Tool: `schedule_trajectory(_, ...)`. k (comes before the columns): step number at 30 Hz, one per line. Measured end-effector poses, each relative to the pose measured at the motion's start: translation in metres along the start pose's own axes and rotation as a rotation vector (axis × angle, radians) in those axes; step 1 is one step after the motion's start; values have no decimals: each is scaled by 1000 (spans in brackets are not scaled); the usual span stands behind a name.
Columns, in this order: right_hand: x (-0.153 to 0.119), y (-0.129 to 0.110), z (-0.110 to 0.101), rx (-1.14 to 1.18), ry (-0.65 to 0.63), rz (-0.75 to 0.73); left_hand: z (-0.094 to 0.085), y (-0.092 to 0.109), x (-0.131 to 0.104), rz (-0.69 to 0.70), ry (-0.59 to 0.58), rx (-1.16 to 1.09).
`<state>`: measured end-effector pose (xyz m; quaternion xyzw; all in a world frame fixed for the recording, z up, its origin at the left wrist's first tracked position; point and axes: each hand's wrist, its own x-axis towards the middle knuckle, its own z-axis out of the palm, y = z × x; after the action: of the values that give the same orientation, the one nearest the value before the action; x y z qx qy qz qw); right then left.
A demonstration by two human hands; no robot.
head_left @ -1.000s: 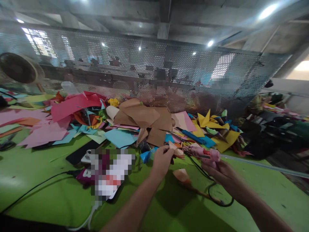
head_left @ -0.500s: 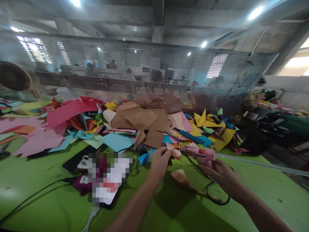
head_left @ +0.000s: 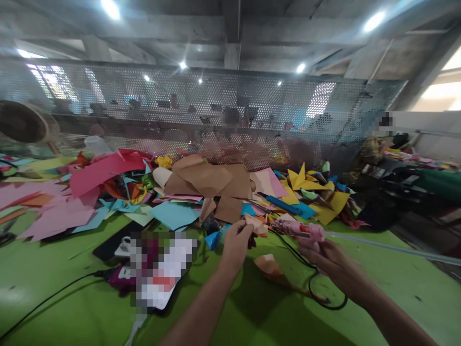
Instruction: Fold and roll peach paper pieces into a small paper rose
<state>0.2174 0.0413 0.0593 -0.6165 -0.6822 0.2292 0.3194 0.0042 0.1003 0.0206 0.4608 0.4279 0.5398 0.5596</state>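
Note:
Between the fingertips of my left hand (head_left: 236,245) is a small folded piece of peach paper (head_left: 257,225). My right hand (head_left: 327,257) is wrapped round the handle of a pink glue gun (head_left: 302,231). Its nozzle points left, close to the peach paper; whether they touch I cannot tell. A clear glue stick (head_left: 389,249) runs out behind the gun to the right, and a black cord (head_left: 313,283) loops below it. On the green table (head_left: 273,317) beneath my hands lies another peach-and-orange paper piece (head_left: 268,265) with a thin brown stem.
Left of my hands lie a phone (head_left: 169,278), partly blurred out, a purple power strip (head_left: 120,281) and a dark flat object (head_left: 115,242). Behind are heaped coloured papers (head_left: 108,170), brown sheets (head_left: 212,178) and a blue cutter (head_left: 283,204). A perforated metal screen (head_left: 216,105) stands beyond.
The glue gun and my right hand have shifted very slightly right, away from the peach paper. My left hand keeps its pinch on the paper. The camera view has tilted a little.

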Motion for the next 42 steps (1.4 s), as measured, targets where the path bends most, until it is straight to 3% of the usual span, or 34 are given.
schedule_trajectory(10, -2, 12, -1, 40, 5, 15, -1, -1, 0, 18, -6, -8)
schedule_trajectory(21, 2, 4, 5, 64, 0, -8, 0, -1, 1, 2, -24, 10)
schedule_trajectory(42, -4, 16, -8, 162, 23, 96, -1, 2, -3, 44, -31, -23)
